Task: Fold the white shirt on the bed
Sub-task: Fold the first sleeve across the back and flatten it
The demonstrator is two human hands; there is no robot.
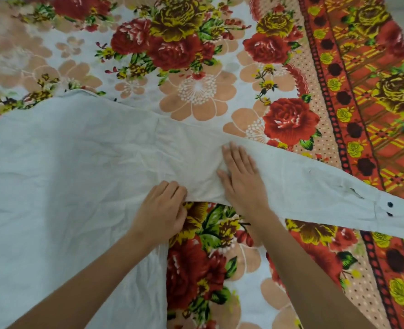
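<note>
The white shirt [65, 167] lies spread flat on the bed, its body filling the left half of the view. One long sleeve [314, 186] stretches out to the right and ends in a cuff with two dark buttons [389, 204]. My right hand [241, 176] rests flat, fingers together, on the sleeve near the armpit. My left hand [163, 210] sits at the armpit seam with its fingers curled on the fabric edge; whether they pinch it is hidden.
The bedsheet [196, 55] has large red, yellow and peach flowers, with an orange patterned border [374, 103] along the right side. Bare sheet shows above the shirt and below the sleeve between my forearms.
</note>
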